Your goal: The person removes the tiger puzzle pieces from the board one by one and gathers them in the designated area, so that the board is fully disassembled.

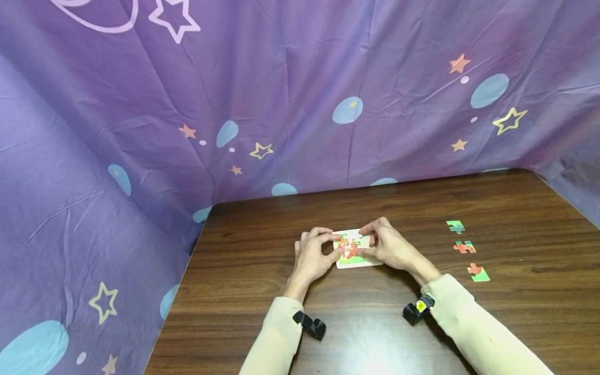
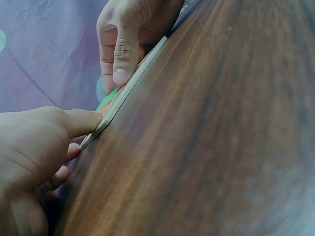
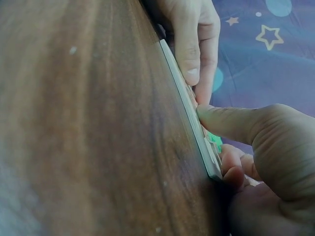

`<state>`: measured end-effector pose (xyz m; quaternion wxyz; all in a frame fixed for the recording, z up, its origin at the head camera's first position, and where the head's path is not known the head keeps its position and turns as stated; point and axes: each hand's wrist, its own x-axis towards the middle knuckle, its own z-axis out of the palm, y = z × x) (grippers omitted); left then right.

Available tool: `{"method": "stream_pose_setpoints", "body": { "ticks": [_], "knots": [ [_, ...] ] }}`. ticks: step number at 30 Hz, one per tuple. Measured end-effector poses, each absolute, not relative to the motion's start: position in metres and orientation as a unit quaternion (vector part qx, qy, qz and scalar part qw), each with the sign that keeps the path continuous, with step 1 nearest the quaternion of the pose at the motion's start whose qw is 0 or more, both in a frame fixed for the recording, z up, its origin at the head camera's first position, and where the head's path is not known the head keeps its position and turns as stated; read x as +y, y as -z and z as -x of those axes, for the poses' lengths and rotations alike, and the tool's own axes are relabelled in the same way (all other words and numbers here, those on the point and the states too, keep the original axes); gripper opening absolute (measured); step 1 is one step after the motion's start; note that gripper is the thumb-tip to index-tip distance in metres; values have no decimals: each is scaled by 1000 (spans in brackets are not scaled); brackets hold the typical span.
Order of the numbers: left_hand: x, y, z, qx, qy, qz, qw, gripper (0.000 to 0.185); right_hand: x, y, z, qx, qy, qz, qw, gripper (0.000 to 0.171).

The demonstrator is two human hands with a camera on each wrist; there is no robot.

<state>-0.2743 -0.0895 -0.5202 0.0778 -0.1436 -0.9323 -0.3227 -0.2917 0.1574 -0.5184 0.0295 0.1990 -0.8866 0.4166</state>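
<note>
Both hands are pinching the puzzle board point(image 1: 358, 253) near the middle of the worktop point(image 1: 262, 229): left hand point(image 1: 311, 258) and right hand point(image 1: 391, 247) are pressing its edges. Pressing unevenly could pop fitted pieces loose; 3 loose pieces point(image 1: 465, 247) are waiting near the right edge.

No legible text, label, brand or number anywhere. Puzzle board point(image 1: 358, 253) between left hand point(image 1: 311, 258) and right hand point(image 1: 391, 246): printed picture only, no lettering. Loose puzzle pieces point(image 1: 465, 247) right of right hand: colour patches only. Backdrop cloth point(image 1: 281, 94) beyond hands: stars, dots, no writing.
</note>
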Motion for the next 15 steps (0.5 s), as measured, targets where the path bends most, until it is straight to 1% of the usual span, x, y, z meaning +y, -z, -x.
{"method": "stream_pose_setpoints", "body": {
  "ticks": [3, 9, 11, 15],
  "knots": [
    [-90, 520, 274, -932, 324, 143, 79, 36, 157, 519, 293, -886, -415, -205, 36, 53],
    [-90, 521, 274, -929, 327, 150, 89, 36, 156, 517, 295, -873, -443, -200, 28, 46],
    [-90, 524, 276, -928, 329, 151, 94, 36, 155, 516, 295, -873, -445, -199, 33, 45],
    [-90, 526, 277, -927, 327, 153, 99, 36, 152, 517, 296, -873, -442, -199, 50, 47]
  ]
}}
